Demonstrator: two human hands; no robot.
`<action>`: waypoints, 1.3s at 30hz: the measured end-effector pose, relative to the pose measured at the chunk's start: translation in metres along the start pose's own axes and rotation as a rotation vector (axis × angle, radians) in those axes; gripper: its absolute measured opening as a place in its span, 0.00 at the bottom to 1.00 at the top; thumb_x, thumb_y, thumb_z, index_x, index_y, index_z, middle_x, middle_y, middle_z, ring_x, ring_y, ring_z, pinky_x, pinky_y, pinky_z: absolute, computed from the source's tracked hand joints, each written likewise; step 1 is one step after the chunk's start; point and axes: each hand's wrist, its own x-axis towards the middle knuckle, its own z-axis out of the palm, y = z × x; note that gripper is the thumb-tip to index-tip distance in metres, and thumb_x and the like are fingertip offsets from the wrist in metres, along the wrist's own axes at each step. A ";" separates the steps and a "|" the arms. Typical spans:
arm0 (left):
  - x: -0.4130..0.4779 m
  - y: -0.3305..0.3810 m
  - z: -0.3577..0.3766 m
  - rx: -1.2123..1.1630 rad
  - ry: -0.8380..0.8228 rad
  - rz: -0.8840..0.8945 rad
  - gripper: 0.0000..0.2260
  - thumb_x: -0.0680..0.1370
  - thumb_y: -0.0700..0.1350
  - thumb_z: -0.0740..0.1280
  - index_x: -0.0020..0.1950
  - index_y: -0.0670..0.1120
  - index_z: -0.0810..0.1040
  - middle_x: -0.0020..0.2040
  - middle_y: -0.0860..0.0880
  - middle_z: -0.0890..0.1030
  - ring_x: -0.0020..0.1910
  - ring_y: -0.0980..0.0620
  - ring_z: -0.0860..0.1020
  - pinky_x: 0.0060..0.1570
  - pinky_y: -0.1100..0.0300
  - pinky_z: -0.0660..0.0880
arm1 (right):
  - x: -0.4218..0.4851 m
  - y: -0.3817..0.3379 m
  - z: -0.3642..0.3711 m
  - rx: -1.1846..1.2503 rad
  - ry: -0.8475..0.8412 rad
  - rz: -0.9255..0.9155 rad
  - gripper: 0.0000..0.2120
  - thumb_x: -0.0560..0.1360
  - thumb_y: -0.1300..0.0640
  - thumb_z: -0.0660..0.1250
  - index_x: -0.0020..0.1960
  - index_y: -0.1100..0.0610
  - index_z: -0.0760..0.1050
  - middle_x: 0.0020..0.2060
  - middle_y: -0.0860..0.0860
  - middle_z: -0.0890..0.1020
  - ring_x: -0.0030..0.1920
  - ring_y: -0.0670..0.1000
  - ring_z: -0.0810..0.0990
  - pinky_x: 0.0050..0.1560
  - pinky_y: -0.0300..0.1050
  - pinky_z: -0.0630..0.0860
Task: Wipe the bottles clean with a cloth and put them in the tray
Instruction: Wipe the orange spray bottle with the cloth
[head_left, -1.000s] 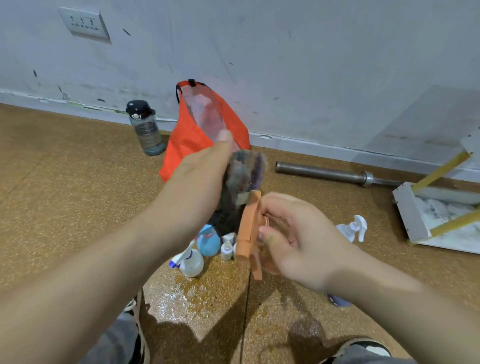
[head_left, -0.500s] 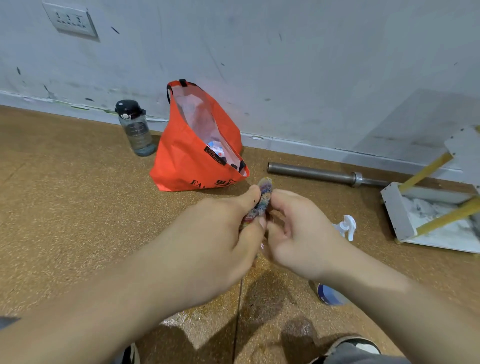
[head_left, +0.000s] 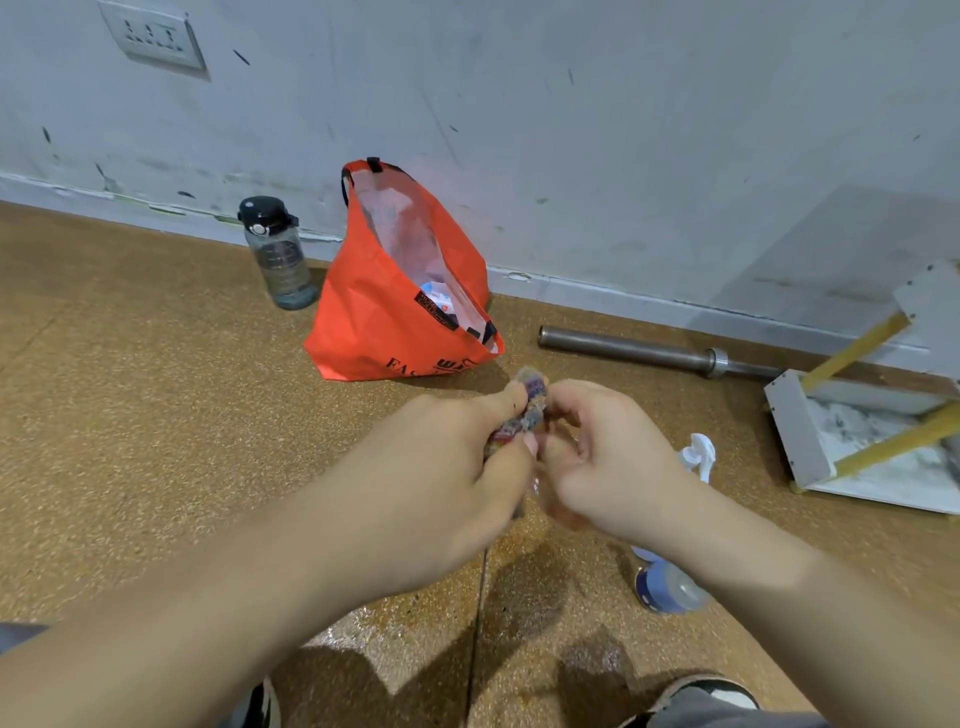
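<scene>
While both hands meet over the speckled brown floor (head_left: 156, 426), I read this as wiping. The left hand (head_left: 431, 478) pinches the wadded multicoloured cloth (head_left: 525, 410) for scrubbing. The right hand (head_left: 608, 467) curls against it, contents hidden. A clear blue-bottomed spray bottle (head_left: 670, 590) lies beneath that forearm, waiting. The cloth looks fuzzy, bunched small.

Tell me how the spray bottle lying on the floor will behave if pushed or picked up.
The spray bottle lies on its side and its body is round, so a push would probably roll it, though its trigger may stop it early. It looks like thin plastic, so it is likely light. The floor nearby shines wet, so the bottle could be slippery.
</scene>
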 end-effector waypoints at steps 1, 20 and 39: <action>-0.003 0.001 -0.001 -0.029 -0.020 -0.005 0.16 0.83 0.53 0.62 0.68 0.55 0.79 0.32 0.53 0.80 0.30 0.56 0.77 0.33 0.64 0.69 | 0.002 0.005 -0.002 -0.006 0.011 0.004 0.13 0.74 0.62 0.67 0.39 0.46 0.69 0.40 0.43 0.74 0.41 0.44 0.75 0.40 0.47 0.70; 0.010 -0.009 0.002 0.029 0.029 0.212 0.24 0.83 0.57 0.59 0.77 0.50 0.72 0.75 0.52 0.75 0.73 0.60 0.72 0.75 0.61 0.66 | -0.001 -0.004 -0.003 -0.015 0.060 -0.181 0.09 0.68 0.59 0.61 0.46 0.58 0.76 0.43 0.52 0.78 0.46 0.54 0.77 0.45 0.54 0.77; 0.002 -0.015 0.002 -0.041 0.063 0.115 0.21 0.79 0.60 0.60 0.69 0.57 0.78 0.52 0.56 0.86 0.53 0.58 0.83 0.55 0.55 0.78 | 0.002 0.005 -0.009 0.061 0.032 0.128 0.06 0.77 0.55 0.69 0.42 0.50 0.75 0.35 0.48 0.80 0.30 0.48 0.76 0.38 0.51 0.79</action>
